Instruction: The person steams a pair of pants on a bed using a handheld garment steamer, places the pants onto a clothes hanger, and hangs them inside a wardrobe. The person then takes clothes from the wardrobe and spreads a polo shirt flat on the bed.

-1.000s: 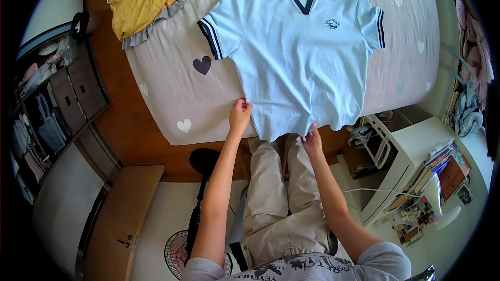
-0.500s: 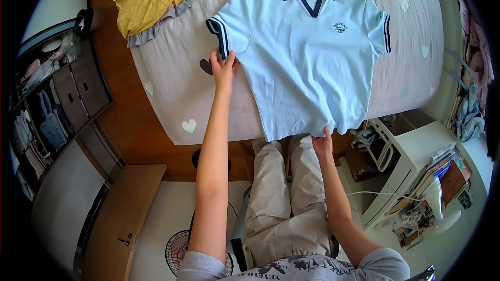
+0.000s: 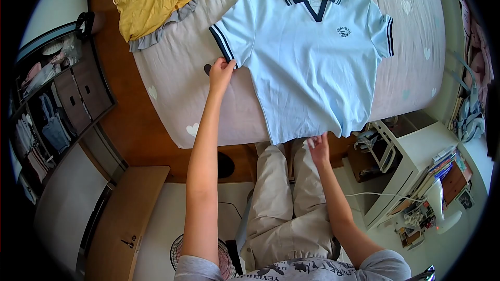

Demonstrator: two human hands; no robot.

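A light blue polo shirt (image 3: 312,67) with a dark navy collar and striped cuffs lies spread out, front up, on the bed. Its hem reaches the near edge of the mattress, with a few folds at the lower right. My left hand (image 3: 221,75) is closed on the lower corner of the cuff of the sleeve on the left, which is stretched out flat. Just under the hem, my right hand (image 3: 319,150) has its fingers apart, the fingertips close to the fabric; whether they touch it I cannot tell.
The bed (image 3: 172,88) has a pale sheet with heart prints. A yellow cloth (image 3: 159,0) with a grey ruffle lies at its upper left. A white cabinet (image 3: 411,161) stands at right, a wooden door (image 3: 125,218) and an open wardrobe (image 3: 57,93) at left, and a fan (image 3: 177,252) below.
My left hand has drawn the sleeve cuff out, so the sleeve now lies flatter and wider. My right hand has loosened from the hem and dropped slightly, its fingers spreading.
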